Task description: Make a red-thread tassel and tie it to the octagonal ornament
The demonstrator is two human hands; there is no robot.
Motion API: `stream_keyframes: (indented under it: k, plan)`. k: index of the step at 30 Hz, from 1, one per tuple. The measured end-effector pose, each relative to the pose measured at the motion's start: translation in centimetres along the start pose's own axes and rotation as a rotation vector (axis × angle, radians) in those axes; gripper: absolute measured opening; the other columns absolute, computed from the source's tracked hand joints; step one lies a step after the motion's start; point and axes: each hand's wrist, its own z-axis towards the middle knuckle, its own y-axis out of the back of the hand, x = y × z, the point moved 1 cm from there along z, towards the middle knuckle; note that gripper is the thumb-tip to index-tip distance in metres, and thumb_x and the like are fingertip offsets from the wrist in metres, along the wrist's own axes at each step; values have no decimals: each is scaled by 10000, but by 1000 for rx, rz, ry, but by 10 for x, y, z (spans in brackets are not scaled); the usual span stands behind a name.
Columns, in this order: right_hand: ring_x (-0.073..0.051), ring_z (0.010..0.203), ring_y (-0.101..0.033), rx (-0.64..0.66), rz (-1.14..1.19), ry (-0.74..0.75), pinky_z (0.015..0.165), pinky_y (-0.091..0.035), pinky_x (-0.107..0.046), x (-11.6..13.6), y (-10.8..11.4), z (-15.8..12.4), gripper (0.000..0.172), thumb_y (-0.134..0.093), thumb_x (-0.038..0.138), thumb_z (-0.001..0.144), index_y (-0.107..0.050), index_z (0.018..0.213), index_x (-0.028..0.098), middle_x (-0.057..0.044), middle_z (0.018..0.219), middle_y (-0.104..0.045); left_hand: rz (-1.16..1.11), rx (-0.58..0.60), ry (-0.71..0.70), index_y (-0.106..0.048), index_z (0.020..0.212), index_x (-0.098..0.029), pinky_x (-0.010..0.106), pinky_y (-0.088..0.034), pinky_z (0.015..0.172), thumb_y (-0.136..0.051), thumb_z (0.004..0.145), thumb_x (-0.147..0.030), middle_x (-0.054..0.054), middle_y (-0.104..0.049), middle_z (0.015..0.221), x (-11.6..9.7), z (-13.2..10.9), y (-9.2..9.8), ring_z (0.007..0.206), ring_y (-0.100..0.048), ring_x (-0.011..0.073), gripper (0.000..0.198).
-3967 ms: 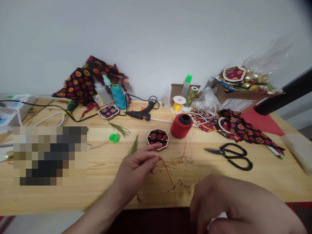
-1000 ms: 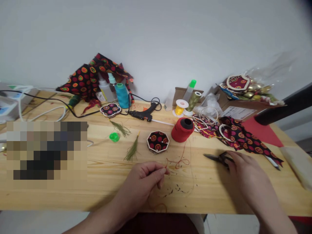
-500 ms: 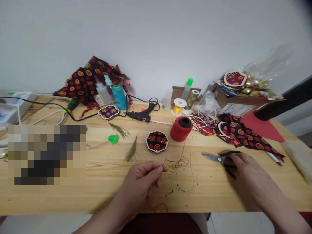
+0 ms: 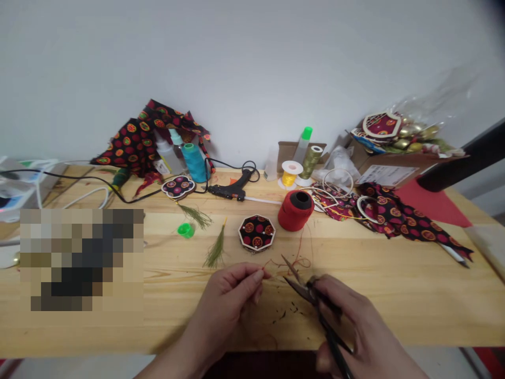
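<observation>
My left hand (image 4: 236,289) pinches a thin red thread (image 4: 302,251) between thumb and fingertips, low over the wooden table. The thread loops loosely to the right and leads up to a red thread cone (image 4: 295,210). My right hand (image 4: 351,321) grips black-handled scissors (image 4: 310,295), fingers around the handles. Their blades are spread and point up and left, close to the thread beside my left fingertips; I cannot tell whether they touch it. Just beyond my hands lies an octagonal ornament (image 4: 256,233) with patterned dark fabric and a pale rim.
Green tassels (image 4: 215,248), a green cap (image 4: 185,230) and a scalloped ornament (image 4: 178,187) lie to the left. Behind are a black glue gun (image 4: 231,188), a blue thread cone (image 4: 195,163) and a yellow spool (image 4: 291,175). Patterned fabric (image 4: 410,216) and a filled cardboard box (image 4: 389,173) stand right.
My right hand has lifted the scissors from the table's right side and brought them left to the thread, blades now apart. The left hand keeps its pinch. The view has shifted slightly.
</observation>
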Motion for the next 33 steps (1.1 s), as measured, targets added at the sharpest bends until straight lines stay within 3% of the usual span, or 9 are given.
stream_keyframes:
  k: [3, 8, 11, 15, 19, 33]
  plan:
    - [-165, 621, -545, 152, 40, -144, 522, -433, -239, 2, -6, 1, 268, -680, 99, 593, -651, 823, 233, 5, 773, -656, -18, -17, 12, -725, 708, -164, 188, -161, 403, -727, 747, -388, -57, -484, 500, 0, -1, 3, 437, -295, 61, 227]
    - [-140, 566, -481, 196, 42, -183, 479, -350, -227, 0, -4, 1, 120, -697, 152, 649, -619, 714, 215, 30, 653, -608, 33, 14, -16, -700, 684, -158, 198, -184, 424, -691, 782, -377, -53, -468, 512, 2, -2, 3, 473, -318, 76, 240]
    - [-150, 573, -503, 210, 64, -182, 488, -356, -233, 3, -5, 3, 141, -719, 155, 644, -591, 651, 215, 33, 604, -599, 85, 46, -16, -693, 698, -154, 210, -181, 442, -644, 815, -358, -58, -441, 510, 2, -3, 0, 481, -300, 82, 240]
    - [-171, 641, -594, 146, 82, -191, 542, -395, -245, 10, -8, 6, 151, -633, 65, 640, -600, 626, 211, 11, 687, -674, 103, 62, -27, -689, 711, -152, 223, -181, 461, -625, 801, -331, -63, -413, 510, 2, -4, -3, 497, -294, 94, 210]
    - [-167, 663, -627, 196, 93, -186, 583, -421, -242, 16, -9, 9, 197, -560, 36, 650, -649, 641, 211, 12, 703, -698, 120, 84, -36, -643, 644, -157, 234, -169, 468, -605, 809, -335, -65, -385, 516, 4, -3, -2, 503, -268, 97, 246]
    - [-124, 612, -604, 184, 122, -218, 559, -390, -197, 18, -7, 11, 272, -527, -41, 643, -669, 606, 188, 42, 607, -679, 73, 76, -58, -645, 629, -156, 227, -203, 467, -618, 806, -310, -54, -429, 516, 6, -2, -2, 503, -305, 99, 235]
